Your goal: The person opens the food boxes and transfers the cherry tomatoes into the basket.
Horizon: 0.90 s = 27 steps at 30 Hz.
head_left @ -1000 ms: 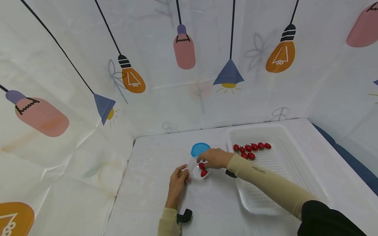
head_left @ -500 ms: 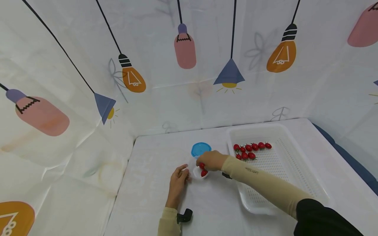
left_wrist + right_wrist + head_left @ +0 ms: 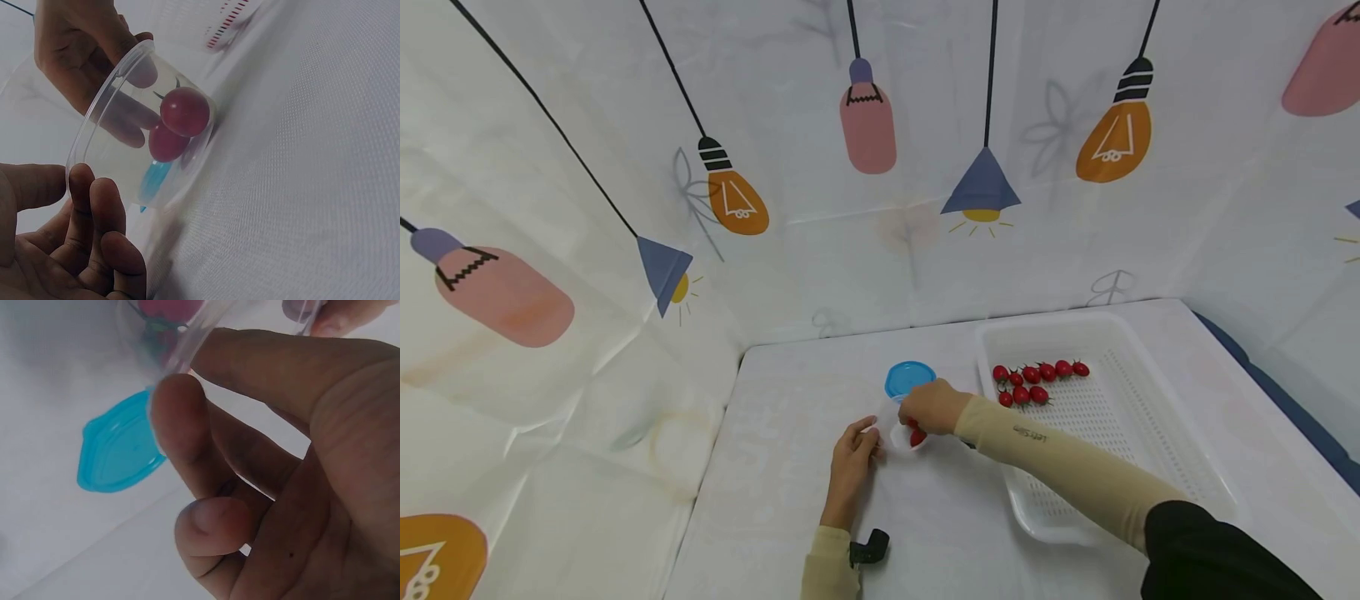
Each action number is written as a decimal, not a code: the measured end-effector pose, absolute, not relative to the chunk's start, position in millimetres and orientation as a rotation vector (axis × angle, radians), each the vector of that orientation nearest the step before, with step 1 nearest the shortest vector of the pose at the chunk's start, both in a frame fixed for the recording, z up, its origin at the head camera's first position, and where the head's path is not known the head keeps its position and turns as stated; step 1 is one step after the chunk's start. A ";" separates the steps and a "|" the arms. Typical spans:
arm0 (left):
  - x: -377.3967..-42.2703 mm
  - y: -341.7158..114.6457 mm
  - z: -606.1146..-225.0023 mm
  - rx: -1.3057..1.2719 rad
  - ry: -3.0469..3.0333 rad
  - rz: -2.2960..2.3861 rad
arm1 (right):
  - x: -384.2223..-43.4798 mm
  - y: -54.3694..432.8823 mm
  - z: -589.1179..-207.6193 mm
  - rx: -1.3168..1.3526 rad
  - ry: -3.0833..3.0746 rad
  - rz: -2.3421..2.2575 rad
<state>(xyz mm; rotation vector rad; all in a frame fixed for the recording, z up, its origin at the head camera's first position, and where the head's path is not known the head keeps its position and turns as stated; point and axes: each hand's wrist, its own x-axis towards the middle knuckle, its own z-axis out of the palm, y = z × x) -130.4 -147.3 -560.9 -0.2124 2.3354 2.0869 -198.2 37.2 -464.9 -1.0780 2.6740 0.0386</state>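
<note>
In the left wrist view, a clear plastic cup holds two cherry tomatoes at its bottom. My left hand pinches its rim between thumb and forefinger, the other fingers curled loosely below. From the opposite side, my right hand reaches over the rim into the cup. Its thumb and fingers are spread apart inside, fingertips right at the tomatoes. The head view shows only part of the red fruit past the right hand. A blue lid lies beside the cup, under the right fingers in the right wrist view.
To the right stands a shallow white perforated basket, with several cherry tomatoes near its back left corner. The right forearm passes over it. White cloth covers the table, and a printed wall sheet rises behind.
My right hand has moved down and slightly left, deeper into the cup, covering more of the tomatoes. My left hand stays at the rim.
</note>
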 end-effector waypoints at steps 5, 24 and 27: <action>-130.3 -146.5 -559.9 -0.231 2.321 2.085 | -200.4 37.5 -471.1 -1.102 2.706 0.055; -131.0 -146.4 -560.1 -0.214 2.360 2.050 | -205.6 40.1 -484.7 -1.103 2.674 -0.018; -131.6 -146.6 -560.1 -0.212 2.361 2.053 | -207.8 38.6 -487.6 -1.095 2.672 -0.017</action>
